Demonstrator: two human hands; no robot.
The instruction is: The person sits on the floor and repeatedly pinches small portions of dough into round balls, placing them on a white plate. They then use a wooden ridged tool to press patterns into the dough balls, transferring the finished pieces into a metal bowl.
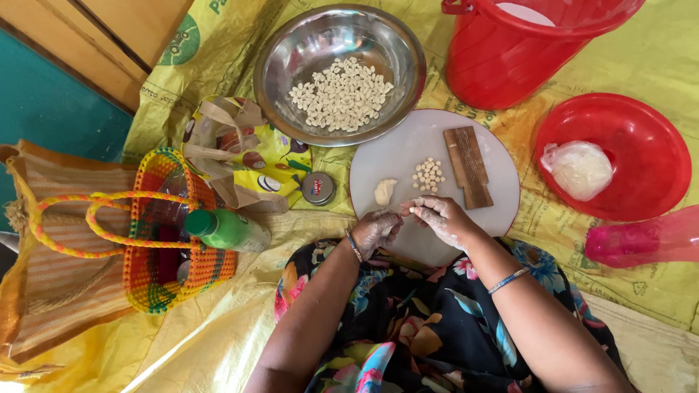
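Both floury hands meet over the near edge of the round white board (408, 145): the right hand (443, 218) pinches a tiny dough bit (416, 210) between its fingertips, while the left hand (377, 229) curls loosely beside it. A dough lump (384, 191), small shaped pieces (428, 175) and a ridged wooden paddle (467, 167) lie on the board.

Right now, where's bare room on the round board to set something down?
Bare: the round board's upper left, between the steel bowl and the dough lump. Crowded: centre, with small dough pieces, the ridged wooden block, and left hand and right hand below.
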